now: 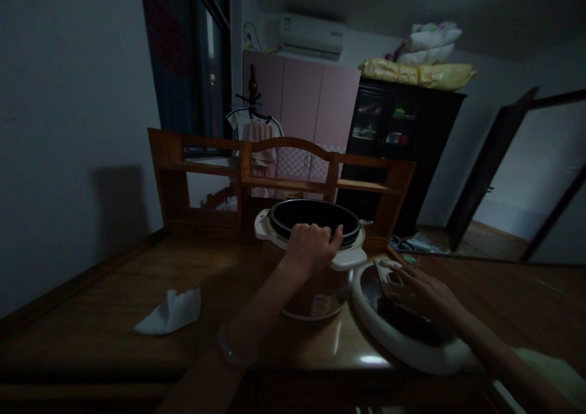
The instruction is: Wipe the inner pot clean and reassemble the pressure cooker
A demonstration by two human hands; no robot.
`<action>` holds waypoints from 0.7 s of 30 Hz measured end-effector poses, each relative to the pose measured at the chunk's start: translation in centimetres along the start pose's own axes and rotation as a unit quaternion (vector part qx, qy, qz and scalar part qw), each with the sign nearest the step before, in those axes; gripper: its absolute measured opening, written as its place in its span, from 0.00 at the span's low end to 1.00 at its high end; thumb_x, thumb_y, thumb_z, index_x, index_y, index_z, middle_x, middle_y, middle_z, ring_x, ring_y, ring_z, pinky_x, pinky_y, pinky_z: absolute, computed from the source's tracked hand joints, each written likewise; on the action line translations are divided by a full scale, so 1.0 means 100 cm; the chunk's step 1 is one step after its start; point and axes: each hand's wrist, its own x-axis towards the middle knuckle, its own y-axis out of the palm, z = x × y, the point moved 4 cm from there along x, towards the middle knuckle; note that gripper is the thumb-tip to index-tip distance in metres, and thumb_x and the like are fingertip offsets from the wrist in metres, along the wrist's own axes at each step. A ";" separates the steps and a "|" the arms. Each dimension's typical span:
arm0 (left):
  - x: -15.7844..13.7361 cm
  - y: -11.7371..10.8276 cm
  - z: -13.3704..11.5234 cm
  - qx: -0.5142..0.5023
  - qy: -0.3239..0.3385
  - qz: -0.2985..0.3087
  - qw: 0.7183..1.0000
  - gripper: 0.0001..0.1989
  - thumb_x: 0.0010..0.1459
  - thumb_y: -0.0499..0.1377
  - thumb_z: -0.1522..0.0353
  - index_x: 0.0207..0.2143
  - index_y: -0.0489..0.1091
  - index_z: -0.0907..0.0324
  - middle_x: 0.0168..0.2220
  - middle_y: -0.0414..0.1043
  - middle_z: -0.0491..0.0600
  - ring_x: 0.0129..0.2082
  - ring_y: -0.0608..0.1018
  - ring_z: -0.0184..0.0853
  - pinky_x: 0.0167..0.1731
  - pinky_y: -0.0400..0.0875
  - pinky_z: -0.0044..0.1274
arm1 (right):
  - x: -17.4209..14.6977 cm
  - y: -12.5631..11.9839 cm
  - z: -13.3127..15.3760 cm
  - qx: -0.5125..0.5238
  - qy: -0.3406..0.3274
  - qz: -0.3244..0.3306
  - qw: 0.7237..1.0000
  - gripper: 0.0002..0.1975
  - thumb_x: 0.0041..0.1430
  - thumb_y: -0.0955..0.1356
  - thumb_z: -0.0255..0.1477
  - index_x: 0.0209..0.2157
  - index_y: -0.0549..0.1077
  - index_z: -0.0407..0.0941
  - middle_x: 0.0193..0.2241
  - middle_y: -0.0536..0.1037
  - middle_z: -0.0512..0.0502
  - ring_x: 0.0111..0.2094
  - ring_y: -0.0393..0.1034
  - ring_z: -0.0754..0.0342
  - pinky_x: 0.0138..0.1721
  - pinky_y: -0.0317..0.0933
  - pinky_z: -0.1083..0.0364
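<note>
A pale electric cooker (315, 292) stands upright on the wooden desk, uncovered, with a dark inner pot (284, 209) in it. My left hand (311, 246) is closed over the near rim of that pot, knuckles up; the fingertips are hidden. To the right lies the cooker's round lid (366, 325), with a wide pale rim and a dark middle. Its raised handle (387, 273) is under my right hand (423, 292), whose fingers reach across and hold it; the thumb is hard to make out.
A crumpled white tissue (171, 313) lies on the desk (105, 292) to the left. Behind the cooker rises a low wooden shelf (288, 185). Pale cloth (549, 368) shows at the lower right. Farther back are wardrobes (302, 96) and an open door (492, 163).
</note>
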 end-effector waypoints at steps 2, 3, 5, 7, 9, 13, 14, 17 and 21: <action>0.000 0.000 0.000 -0.002 -0.003 -0.004 1.000 0.34 0.69 0.37 0.55 0.28 0.78 0.61 0.29 0.79 0.58 0.31 0.82 0.44 0.32 0.66 0.32 | 0.006 0.010 0.000 -0.035 -0.008 0.019 0.999 0.27 0.65 0.64 0.47 0.60 0.66 0.49 0.54 0.72 0.38 0.49 0.72 0.40 0.45 0.68 0.46; 0.000 0.000 0.000 -0.004 -0.004 -0.005 1.000 0.34 0.69 0.38 0.55 0.28 0.78 0.61 0.29 0.79 0.58 0.31 0.82 0.44 0.32 0.66 0.32 | 0.008 0.013 0.000 -0.051 -0.003 0.027 0.998 0.24 0.66 0.63 0.46 0.57 0.69 0.48 0.53 0.73 0.38 0.47 0.73 0.41 0.45 0.67 0.46; 0.001 0.001 0.000 -0.011 -0.008 0.000 1.000 0.34 0.69 0.38 0.55 0.28 0.78 0.61 0.29 0.79 0.58 0.32 0.82 0.44 0.32 0.66 0.31 | 0.012 0.018 -0.004 -0.078 0.023 0.046 0.996 0.20 0.67 0.61 0.45 0.50 0.73 0.46 0.48 0.76 0.38 0.44 0.74 0.42 0.41 0.66 0.49; 0.001 0.002 0.001 -0.017 -0.011 0.008 1.000 0.34 0.69 0.38 0.55 0.29 0.78 0.61 0.30 0.80 0.59 0.33 0.82 0.43 0.34 0.66 0.31 | 0.013 0.020 -0.008 -0.099 0.054 0.059 0.992 0.20 0.68 0.61 0.45 0.45 0.73 0.46 0.44 0.77 0.39 0.41 0.75 0.43 0.38 0.65 0.50; 0.001 0.002 0.001 -0.020 -0.010 0.012 1.000 0.34 0.69 0.37 0.55 0.30 0.78 0.62 0.31 0.80 0.59 0.33 0.82 0.43 0.34 0.67 0.31 | 0.013 0.020 -0.011 -0.110 0.075 0.062 0.989 0.19 0.67 0.61 0.45 0.44 0.74 0.46 0.43 0.78 0.39 0.40 0.75 0.42 0.37 0.63 0.51; 0.001 0.002 0.001 -0.018 -0.004 0.009 1.000 0.33 0.69 0.38 0.57 0.30 0.79 0.62 0.31 0.80 0.60 0.34 0.82 0.43 0.35 0.68 0.32 | 0.015 0.018 -0.011 -0.114 0.084 0.068 0.988 0.19 0.66 0.62 0.45 0.44 0.75 0.46 0.42 0.79 0.38 0.38 0.75 0.42 0.36 0.62 0.51; 0.001 0.002 0.001 -0.016 -0.003 0.008 1.000 0.33 0.69 0.38 0.57 0.31 0.79 0.62 0.31 0.80 0.60 0.34 0.82 0.43 0.35 0.68 0.32 | 0.016 0.017 -0.010 -0.113 0.084 0.070 0.988 0.20 0.65 0.62 0.45 0.45 0.75 0.46 0.42 0.79 0.37 0.38 0.76 0.42 0.36 0.62 0.51; 0.001 0.003 0.001 -0.013 -0.002 0.003 1.000 0.32 0.69 0.39 0.58 0.31 0.79 0.62 0.31 0.80 0.60 0.34 0.82 0.44 0.35 0.69 0.32 | 0.019 0.011 -0.008 -0.109 0.088 0.079 0.987 0.22 0.63 0.62 0.47 0.44 0.76 0.46 0.39 0.79 0.36 0.37 0.76 0.40 0.36 0.63 0.50; 0.001 0.004 0.001 -0.013 -0.001 0.001 1.000 0.31 0.69 0.40 0.59 0.31 0.79 0.61 0.32 0.80 0.59 0.34 0.82 0.44 0.35 0.69 0.33 | 0.019 -0.008 -0.016 -0.077 0.130 0.075 0.986 0.21 0.60 0.62 0.50 0.40 0.78 0.51 0.35 0.80 0.35 0.36 0.76 0.37 0.36 0.63 0.47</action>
